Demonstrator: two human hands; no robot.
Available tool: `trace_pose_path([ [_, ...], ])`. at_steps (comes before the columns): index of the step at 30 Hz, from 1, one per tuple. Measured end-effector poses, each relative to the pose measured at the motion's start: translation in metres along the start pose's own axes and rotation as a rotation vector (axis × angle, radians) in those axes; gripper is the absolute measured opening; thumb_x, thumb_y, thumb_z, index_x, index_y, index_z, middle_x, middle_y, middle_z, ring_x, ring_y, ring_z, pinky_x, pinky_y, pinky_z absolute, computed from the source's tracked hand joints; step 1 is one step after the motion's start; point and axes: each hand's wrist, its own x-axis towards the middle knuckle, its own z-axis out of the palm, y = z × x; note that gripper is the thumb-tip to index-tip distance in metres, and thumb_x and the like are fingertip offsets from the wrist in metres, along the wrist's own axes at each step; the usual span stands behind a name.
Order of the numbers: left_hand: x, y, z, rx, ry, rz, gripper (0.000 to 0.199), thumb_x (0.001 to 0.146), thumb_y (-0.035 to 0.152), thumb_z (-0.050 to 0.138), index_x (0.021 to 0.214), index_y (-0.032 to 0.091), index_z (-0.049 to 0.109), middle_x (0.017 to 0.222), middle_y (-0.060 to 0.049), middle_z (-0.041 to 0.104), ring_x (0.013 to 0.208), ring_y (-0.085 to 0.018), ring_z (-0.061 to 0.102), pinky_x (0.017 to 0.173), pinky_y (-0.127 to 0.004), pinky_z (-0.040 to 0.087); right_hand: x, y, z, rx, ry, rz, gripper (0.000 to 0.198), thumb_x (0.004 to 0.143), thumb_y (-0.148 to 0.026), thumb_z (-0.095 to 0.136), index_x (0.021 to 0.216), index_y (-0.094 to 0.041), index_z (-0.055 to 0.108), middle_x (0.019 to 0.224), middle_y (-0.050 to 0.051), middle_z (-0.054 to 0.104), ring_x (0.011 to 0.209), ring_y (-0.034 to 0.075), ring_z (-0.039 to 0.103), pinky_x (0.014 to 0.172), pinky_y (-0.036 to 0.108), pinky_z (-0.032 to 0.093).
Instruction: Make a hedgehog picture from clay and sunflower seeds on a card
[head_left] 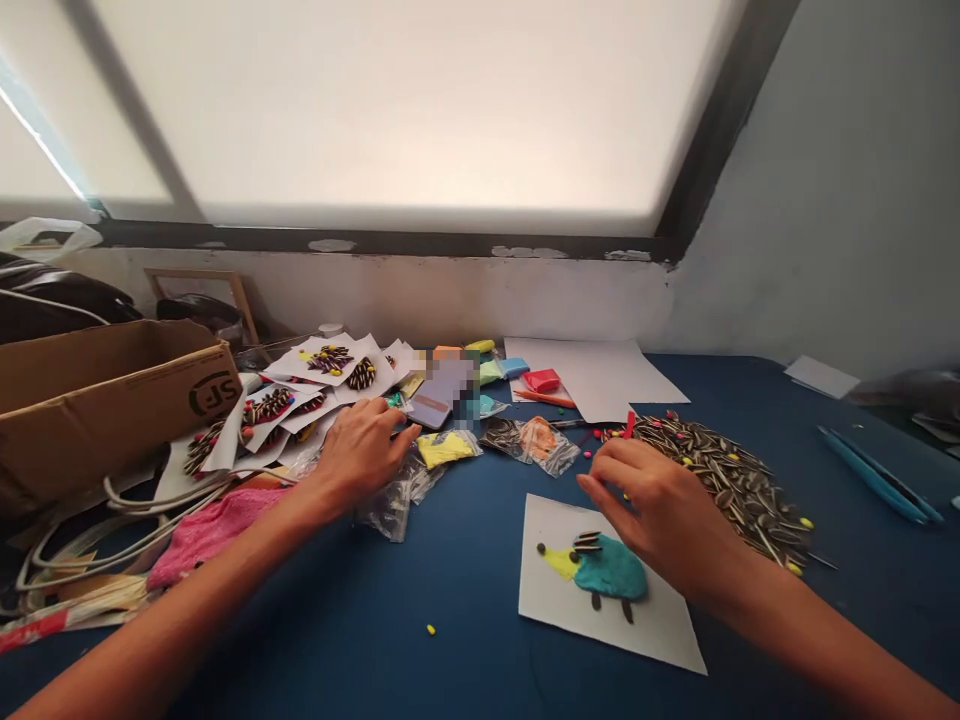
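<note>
My left hand [364, 448] is spread low over clear plastic bags [386, 505], thumb apart from the fingers; I see nothing held in it. Beside its thumb is a bag of yellow clay [444, 447]. My right hand [652, 500] hovers above the top edge of a white card [615, 655], fingers curled towards the thumb; anything between the fingertips is hidden. The card bears a clay hedgehog [611, 568] with a blue body, yellow snout, dark eye, nose and feet, and a few striped seeds on its back. Behind my right hand spreads a pile of sunflower seeds [739, 490].
Finished-looking seed pictures [330, 362] lie stacked at left beside a cardboard box [105, 400], white cables [112, 510] and a pink cloth [206, 535]. Blue tweezers [877, 475] lie far right. White paper [615, 375] and red clay [541, 380] are at the back.
</note>
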Motion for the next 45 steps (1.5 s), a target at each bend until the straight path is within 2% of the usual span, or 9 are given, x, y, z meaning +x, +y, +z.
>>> trace_pose_path([
  [3, 0.002, 0.003, 0.003, 0.056, -0.049, -0.004, 0.037, 0.096, 0.04, 0.047, 0.089, 0.018, 0.075, 0.093, -0.013, 0.068, 0.096, -0.032, 0.063, 0.084, -0.04, 0.046, 0.007, -0.013, -0.004, 0.023, 0.003, -0.033, 0.031, 0.102, -0.024, 0.047, 0.075, -0.02, 0.063, 0.081, 0.005, 0.065, 0.074, 0.018, 0.061, 0.067, 0.03, 0.048],
  [8, 0.001, 0.005, 0.002, 0.083, -0.072, -0.023, 0.035, 0.098, 0.038, 0.047, 0.105, 0.018, 0.075, 0.104, -0.013, 0.069, 0.103, -0.031, 0.062, 0.089, -0.039, 0.045, 0.012, -0.025, -0.003, 0.125, -0.023, -0.043, 0.031, 0.102, -0.023, 0.048, 0.074, -0.019, 0.061, 0.081, 0.006, 0.064, 0.073, 0.02, 0.059, 0.066, 0.032, 0.045],
  [14, 0.004, 0.004, 0.001, 0.085, -0.123, -0.042, 0.034, 0.097, 0.039, 0.049, 0.095, 0.019, 0.076, 0.104, -0.012, 0.074, 0.105, -0.03, 0.065, 0.089, -0.038, 0.044, 0.03, -0.036, 0.008, 0.34, -0.128, 0.082, 0.022, 0.096, -0.02, 0.052, 0.077, -0.02, 0.063, 0.092, 0.009, 0.068, 0.09, 0.024, 0.062, 0.079, 0.038, 0.046],
  [21, 0.016, 0.007, -0.002, 0.095, -0.167, -0.129, 0.027, 0.089, 0.036, 0.053, 0.086, 0.021, 0.075, 0.089, -0.008, 0.077, 0.089, -0.027, 0.07, 0.079, -0.033, 0.045, 0.073, -0.054, 0.035, 0.678, -0.231, 0.328, 0.016, 0.097, -0.021, 0.056, 0.109, -0.018, 0.067, 0.09, 0.004, 0.072, 0.082, 0.016, 0.066, 0.077, 0.032, 0.051],
  [25, 0.019, 0.011, -0.006, 0.139, -0.198, -0.151, 0.026, 0.09, 0.031, 0.052, 0.084, 0.02, 0.074, 0.085, -0.009, 0.076, 0.09, -0.029, 0.07, 0.083, -0.036, 0.048, 0.094, -0.055, 0.055, 0.861, -0.257, 0.489, 0.029, 0.099, -0.035, 0.062, 0.121, -0.018, 0.064, 0.118, 0.008, 0.068, 0.098, 0.02, 0.068, 0.085, 0.041, 0.057],
  [29, 0.019, 0.014, -0.008, 0.196, -0.257, -0.15, 0.024, 0.098, 0.034, 0.059, 0.109, 0.016, 0.069, 0.109, -0.01, 0.071, 0.102, -0.026, 0.067, 0.091, -0.043, 0.054, 0.107, -0.056, 0.069, 1.048, -0.293, 0.586, 0.036, 0.098, -0.036, 0.063, 0.129, -0.018, 0.061, 0.127, 0.009, 0.065, 0.105, 0.023, 0.067, 0.087, 0.045, 0.058],
  [33, 0.02, 0.015, -0.012, 0.214, -0.321, -0.138, 0.037, 0.099, 0.036, 0.063, 0.13, 0.017, 0.058, 0.129, -0.011, 0.061, 0.109, -0.024, 0.065, 0.091, -0.045, 0.057, 0.115, -0.061, 0.074, 1.181, -0.322, 0.63, 0.036, 0.098, -0.036, 0.064, 0.129, -0.018, 0.061, 0.129, 0.009, 0.064, 0.106, 0.024, 0.066, 0.089, 0.045, 0.057],
  [40, 0.02, 0.019, -0.021, 0.23, -0.326, -0.143, 0.035, 0.099, 0.036, 0.063, 0.127, 0.016, 0.06, 0.127, -0.01, 0.062, 0.108, -0.024, 0.065, 0.091, -0.045, 0.057, 0.129, -0.063, 0.084, 1.374, -0.276, 0.757, 0.037, 0.097, -0.036, 0.064, 0.13, -0.018, 0.06, 0.131, 0.01, 0.063, 0.109, 0.024, 0.066, 0.09, 0.046, 0.057],
  [45, 0.021, 0.02, -0.033, 0.178, -0.238, -0.183, 0.023, 0.098, 0.027, 0.052, 0.095, 0.016, 0.073, 0.098, -0.01, 0.075, 0.101, -0.026, 0.069, 0.088, -0.036, 0.051, 0.134, -0.06, 0.092, 1.545, -0.298, 0.868, 0.038, 0.097, -0.036, 0.064, 0.13, -0.018, 0.06, 0.131, 0.01, 0.063, 0.108, 0.024, 0.066, 0.089, 0.046, 0.057],
])
